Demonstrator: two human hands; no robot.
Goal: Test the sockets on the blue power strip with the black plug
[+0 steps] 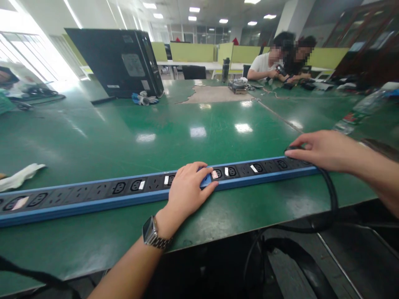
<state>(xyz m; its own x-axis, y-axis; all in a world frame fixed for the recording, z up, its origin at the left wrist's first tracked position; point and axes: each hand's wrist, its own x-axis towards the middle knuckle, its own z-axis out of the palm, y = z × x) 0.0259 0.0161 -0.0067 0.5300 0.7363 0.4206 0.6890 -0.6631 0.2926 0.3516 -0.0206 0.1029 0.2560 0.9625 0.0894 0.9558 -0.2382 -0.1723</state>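
A long blue power strip (93, 195) with black sockets and small white labels lies across the green table (174, 124), parallel to its front edge. My left hand (188, 191), with a metal watch on the wrist, rests palm down on the strip's middle, fingers laid over it. My right hand (321, 149) lies on the strip's right end, fingers stretched flat over the last sockets. A thick black cable (332, 199) leaves that end and drops over the table edge.
A white cloth (21, 175) lies at the left. A black computer case (118, 62) stands at the back, with a blue-white bundle (144, 99) beside it. Two people (280, 60) sit at the far right. A plastic bottle (364, 107) lies at the right.
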